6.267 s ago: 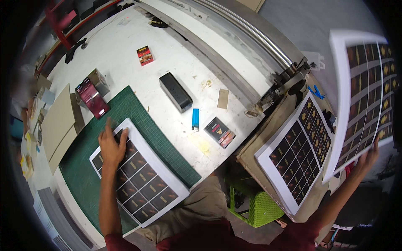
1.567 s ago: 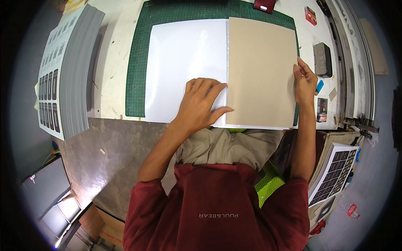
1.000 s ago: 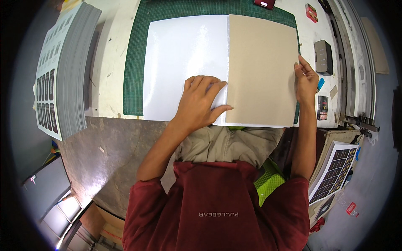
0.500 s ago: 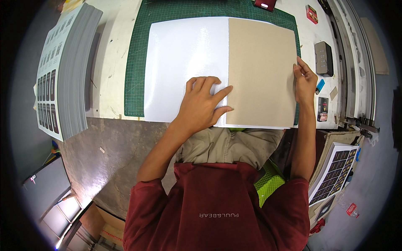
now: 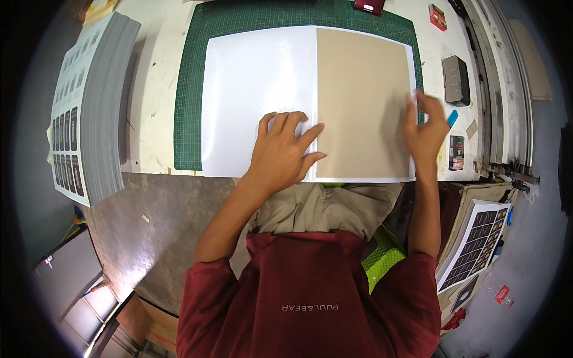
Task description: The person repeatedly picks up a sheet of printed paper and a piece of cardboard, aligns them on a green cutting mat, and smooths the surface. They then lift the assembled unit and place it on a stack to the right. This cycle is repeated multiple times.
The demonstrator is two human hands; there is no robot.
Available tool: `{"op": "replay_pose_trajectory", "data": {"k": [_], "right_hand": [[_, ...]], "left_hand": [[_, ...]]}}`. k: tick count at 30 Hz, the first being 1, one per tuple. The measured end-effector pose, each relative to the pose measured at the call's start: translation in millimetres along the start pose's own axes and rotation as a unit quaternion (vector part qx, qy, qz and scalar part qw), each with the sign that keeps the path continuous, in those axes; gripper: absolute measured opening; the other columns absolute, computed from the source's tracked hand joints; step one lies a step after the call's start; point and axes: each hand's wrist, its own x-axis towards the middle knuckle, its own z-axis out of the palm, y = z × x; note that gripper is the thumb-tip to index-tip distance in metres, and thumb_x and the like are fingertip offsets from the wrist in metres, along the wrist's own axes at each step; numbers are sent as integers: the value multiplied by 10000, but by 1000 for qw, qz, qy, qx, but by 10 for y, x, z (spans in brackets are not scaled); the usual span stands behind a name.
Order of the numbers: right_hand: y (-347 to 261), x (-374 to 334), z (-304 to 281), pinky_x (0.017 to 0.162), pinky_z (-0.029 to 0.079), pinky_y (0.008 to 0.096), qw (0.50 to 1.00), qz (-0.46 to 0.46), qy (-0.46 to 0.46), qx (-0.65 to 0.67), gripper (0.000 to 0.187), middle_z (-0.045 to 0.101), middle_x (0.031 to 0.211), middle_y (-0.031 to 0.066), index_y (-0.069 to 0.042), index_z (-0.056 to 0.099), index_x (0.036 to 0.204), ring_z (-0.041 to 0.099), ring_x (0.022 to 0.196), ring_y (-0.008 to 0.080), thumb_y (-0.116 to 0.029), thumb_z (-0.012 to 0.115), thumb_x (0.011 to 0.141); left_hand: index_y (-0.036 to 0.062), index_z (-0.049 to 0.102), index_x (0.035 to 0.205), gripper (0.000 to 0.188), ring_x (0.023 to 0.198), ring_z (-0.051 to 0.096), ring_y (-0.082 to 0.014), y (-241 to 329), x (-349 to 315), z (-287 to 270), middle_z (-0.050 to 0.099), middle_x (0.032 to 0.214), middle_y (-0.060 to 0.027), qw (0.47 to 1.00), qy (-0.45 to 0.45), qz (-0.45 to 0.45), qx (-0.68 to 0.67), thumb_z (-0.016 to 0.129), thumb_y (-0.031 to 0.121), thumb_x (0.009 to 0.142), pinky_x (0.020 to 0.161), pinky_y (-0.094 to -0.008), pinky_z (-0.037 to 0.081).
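A glossy white sheet [image 5: 256,89] lies on the green cutting mat [image 5: 188,119]. Over its right part rests a tan board [image 5: 361,101], with a narrow white margin of the sheet showing along the board's right edge. My left hand [image 5: 280,146] presses down at the board's left edge, fingers spread, the index finger and thumb reaching onto the board. At the right edge of the sheet and board is my right hand [image 5: 427,128]. Its thumb and index finger are near the white margin, but motion blurs them, and whether they grip the edge is unclear.
A tall stack of printed sheets [image 5: 104,113] stands at the left. On the table's right side lie a dark box-shaped device [image 5: 456,82], a blue object [image 5: 453,118], a small black box [image 5: 456,153] and a red box [image 5: 437,18]. More printed sheets [image 5: 474,244] are at lower right.
The tan board has slid slightly left, and a white margin now shows along its right edge. My right hand has moved inward; the left stays at the board's left edge.
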Motion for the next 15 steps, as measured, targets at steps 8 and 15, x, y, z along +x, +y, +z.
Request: {"op": "replay_pose_trajectory", "data": {"k": [8, 15], "right_hand": [[-294, -533, 97, 1080, 355, 501, 977, -135, -148, -70, 270, 676, 1037, 154, -2, 656, 1100, 632, 1030, 299, -82, 684, 844], [-328, -481, 32, 1097, 347, 511, 976, -131, -167, -48, 302, 683, 1063, 178, 14, 649, 1137, 638, 1015, 319, -110, 670, 862]], "left_hand": [[121, 539, 1372, 606, 1322, 378, -395, 163, -354, -127, 419, 1425, -218, 995, 42, -46, -80, 702, 306, 818, 1117, -611, 173], [105, 206, 1555, 868, 1473, 51, -505, 68, -1067, 248, 96, 1583, -320, 962, 151, -219, 56, 670, 306, 849, 1111, -705, -16]]}}
